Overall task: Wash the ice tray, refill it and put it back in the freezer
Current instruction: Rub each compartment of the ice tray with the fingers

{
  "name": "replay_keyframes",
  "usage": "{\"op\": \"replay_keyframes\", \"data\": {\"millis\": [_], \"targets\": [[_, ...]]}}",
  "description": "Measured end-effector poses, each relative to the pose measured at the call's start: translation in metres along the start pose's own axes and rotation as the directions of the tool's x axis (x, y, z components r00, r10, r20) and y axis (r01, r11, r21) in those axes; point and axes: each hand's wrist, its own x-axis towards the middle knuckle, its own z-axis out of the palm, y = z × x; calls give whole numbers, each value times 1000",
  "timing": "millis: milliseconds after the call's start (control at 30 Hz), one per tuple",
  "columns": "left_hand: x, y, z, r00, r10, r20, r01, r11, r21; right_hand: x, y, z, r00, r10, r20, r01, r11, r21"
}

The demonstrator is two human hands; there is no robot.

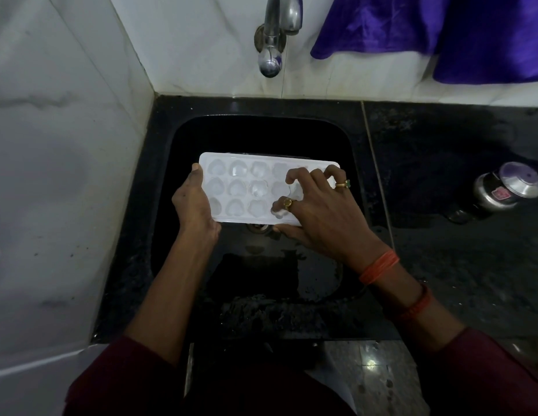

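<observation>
Ice tray (246, 187) gripped by left hand (192, 205), right hand (318, 211) (canister (485, 195) label (499, 194) unreadable).

I see ice tray (246, 187): white translucent plastic, three rows of shaped cavities, open side up, roughly level, long axis left-right. Held over sink (186, 136) drain, right end partly hidden.

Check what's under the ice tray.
Under the ice tray is the dark sink; the drain peeks out past the tray's near edge. The left hand and right hand hold the tray. The rest of the sink floor beneath is covered.
</observation>
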Motion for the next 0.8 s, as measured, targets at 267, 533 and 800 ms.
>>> {"op": "replay_keyframes", "data": {"millis": [267, 533, 800], "targets": [[1, -3, -1, 1000, -2, 1, 2, 1000, -6, 4, -3, -5, 1000, 31, -2, -31, 992, 124], [1, -3, 1, 1000, 3, 1, -3, 1000, 15, 5, -6, -4, 998, -7, 62, -2, 990, 143], [-2, -4, 5, 1000, -5, -3, 5, 1000, -2, 7, -11, 1, 997, -49, 62, 44, 995, 92]]}}
